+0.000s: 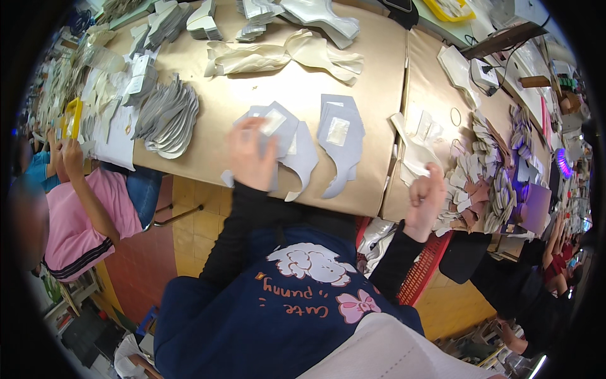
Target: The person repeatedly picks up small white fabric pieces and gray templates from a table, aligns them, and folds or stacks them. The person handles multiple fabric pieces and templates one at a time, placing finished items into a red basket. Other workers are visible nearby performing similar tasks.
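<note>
My left hand point(251, 158) lies flat on a small pile of grey cut shoe-upper pieces point(285, 142) at the near edge of the tan table point(252, 95); a white patch sits on the top piece. A second grey stack point(341, 136) with a pale square patch lies just to the right. My right hand point(426, 196) hovers near the table's front edge with its fingers curled, beside white cut pieces point(420, 151); whether it pinches anything is unclear.
A fan of grey soles point(167, 117) lies at the left, cream fabric pieces point(290, 57) at the back. Heaps of small cut parts point(492, 170) crowd the right. A person in pink point(82, 215) sits at the left, another person's arms point(555, 252) at the right. A red basket point(423, 271) stands below.
</note>
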`<state>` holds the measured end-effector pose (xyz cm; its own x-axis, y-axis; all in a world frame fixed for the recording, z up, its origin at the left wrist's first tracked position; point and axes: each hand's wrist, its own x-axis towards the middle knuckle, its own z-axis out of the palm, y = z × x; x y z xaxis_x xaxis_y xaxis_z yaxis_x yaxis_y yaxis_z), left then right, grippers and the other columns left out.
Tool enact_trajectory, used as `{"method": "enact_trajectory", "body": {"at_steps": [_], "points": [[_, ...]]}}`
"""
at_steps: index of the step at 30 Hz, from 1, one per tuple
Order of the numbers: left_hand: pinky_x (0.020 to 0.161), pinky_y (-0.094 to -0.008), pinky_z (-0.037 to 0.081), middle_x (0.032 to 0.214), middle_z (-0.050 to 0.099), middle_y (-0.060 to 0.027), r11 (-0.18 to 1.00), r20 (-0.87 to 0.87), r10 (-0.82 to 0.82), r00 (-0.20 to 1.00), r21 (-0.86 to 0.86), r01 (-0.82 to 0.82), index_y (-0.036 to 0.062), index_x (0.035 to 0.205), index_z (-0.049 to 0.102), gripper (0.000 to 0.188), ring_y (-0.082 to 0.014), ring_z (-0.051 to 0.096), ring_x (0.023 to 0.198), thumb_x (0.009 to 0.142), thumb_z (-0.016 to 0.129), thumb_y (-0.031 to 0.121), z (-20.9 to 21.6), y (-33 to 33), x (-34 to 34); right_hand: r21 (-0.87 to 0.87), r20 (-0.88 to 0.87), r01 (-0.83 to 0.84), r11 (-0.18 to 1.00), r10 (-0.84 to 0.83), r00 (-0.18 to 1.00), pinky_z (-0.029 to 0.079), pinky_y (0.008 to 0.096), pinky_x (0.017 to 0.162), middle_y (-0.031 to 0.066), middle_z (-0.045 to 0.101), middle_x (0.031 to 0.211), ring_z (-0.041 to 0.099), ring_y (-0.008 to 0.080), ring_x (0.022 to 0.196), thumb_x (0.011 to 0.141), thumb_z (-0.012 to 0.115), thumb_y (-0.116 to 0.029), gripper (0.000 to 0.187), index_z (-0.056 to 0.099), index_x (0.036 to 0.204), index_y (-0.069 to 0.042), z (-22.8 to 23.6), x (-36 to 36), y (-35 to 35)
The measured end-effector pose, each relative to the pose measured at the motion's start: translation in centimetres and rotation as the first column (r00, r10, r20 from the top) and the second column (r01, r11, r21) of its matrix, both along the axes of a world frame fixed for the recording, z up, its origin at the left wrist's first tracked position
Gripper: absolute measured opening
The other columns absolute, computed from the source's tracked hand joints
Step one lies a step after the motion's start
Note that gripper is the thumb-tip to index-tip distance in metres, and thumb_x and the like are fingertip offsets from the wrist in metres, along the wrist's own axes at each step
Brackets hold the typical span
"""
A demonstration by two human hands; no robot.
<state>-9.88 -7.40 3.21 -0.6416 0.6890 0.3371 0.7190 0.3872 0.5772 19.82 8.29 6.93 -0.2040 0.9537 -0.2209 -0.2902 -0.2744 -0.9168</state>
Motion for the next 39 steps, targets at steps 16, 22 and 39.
{"method": "enact_trajectory", "body": {"at_steps": [16,22,39], "points": [[0.073,-0.0281,0.055,0.097,0.071,-0.0109,0.966,0.69,-0.252,0.679,0.225,0.129,-0.0018,0.105,0.071,0.021,-0.0183,0.07,0.084,0.086,0.075,0.007,1.0,4.6,8.7,0.548,0.694,-0.432,0.717,-0.101,0.713,0.051,0.0283,0.066,0.0096,0.067,0.093,0.064,0.0173,0.077,0.09,0.068,0.001,0.017,0.072,0.106,0.003,-1.1,-8.7,-5.0],[0.071,-0.0247,0.056,0.095,0.071,-0.0103,0.94,0.771,-0.335,0.541,0.313,0.136,-0.0051,0.101,0.072,0.015,-0.0137,0.07,0.083,0.088,0.072,0.002,3.5,4.0,8.9,0.683,0.635,-0.392,0.616,-0.236,0.735,0.052,0.0283,0.062,0.012,0.069,0.094,0.065,0.0171,0.073,0.086,0.072,0.003,0.017,0.073,0.102,0.002,-0.6,-9.2,-5.0],[0.076,-0.0234,0.051,0.094,0.071,-0.0052,0.958,0.933,-0.284,0.223,0.267,0.104,-0.0047,0.109,0.07,0.024,-0.0086,0.064,0.083,0.087,0.073,0.004,2.3,-0.1,4.5,-0.299,-0.121,0.057,0.952,-0.098,0.988,0.026,0.0194,0.042,-0.0035,0.04,0.07,0.037,0.0057,0.053,0.107,0.04,-0.024,0.021,0.049,0.094,-0.009,-0.4,-2.9,-1.2]]}}
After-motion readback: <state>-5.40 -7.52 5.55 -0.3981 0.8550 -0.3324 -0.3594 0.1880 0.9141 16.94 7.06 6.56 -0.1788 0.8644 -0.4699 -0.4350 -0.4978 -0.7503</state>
